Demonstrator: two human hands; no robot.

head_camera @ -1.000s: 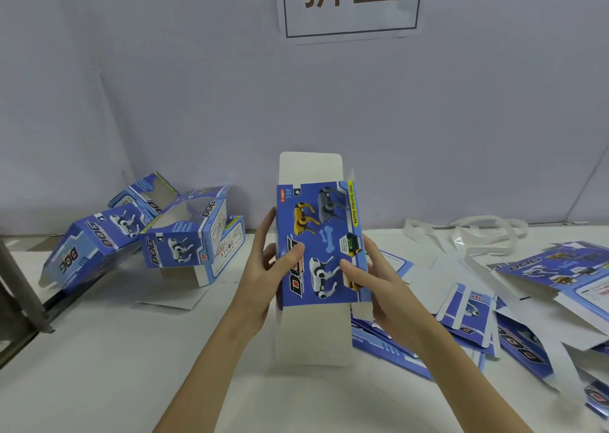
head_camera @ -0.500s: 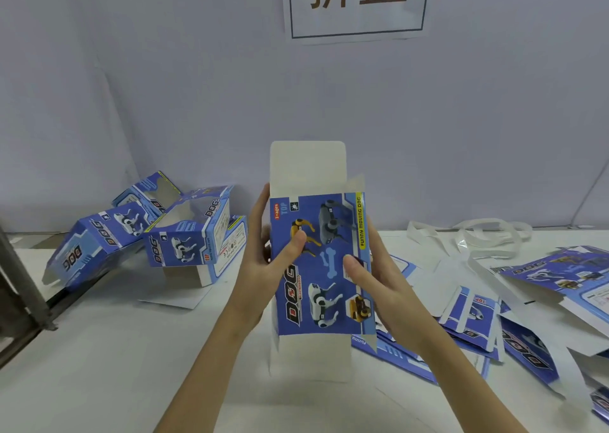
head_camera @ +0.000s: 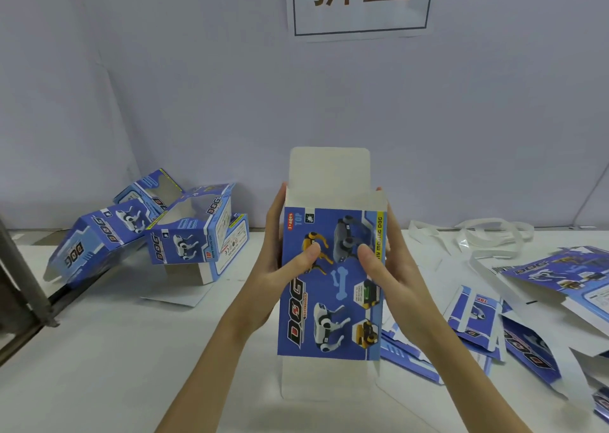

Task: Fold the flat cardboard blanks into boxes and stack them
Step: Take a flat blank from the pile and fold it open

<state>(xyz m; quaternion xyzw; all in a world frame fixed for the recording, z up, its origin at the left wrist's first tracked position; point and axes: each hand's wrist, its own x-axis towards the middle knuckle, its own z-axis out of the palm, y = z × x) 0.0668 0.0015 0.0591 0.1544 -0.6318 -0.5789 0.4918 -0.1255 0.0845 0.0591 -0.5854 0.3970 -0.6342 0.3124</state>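
Between hands (head_camera: 333, 268), "DOG" box blank (head_camera: 329, 317)

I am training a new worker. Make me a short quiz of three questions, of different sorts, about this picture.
1. True or false: both hands hold the blank.
2. Where do the folded boxes lie? A) left of the hands B) right of the hands C) in front of the sign
3. Fill in: the big word on the blank is ___.

Key
1. True: left hand and right hand grip its sides, thumbs on the front.
2. A
3. DOG
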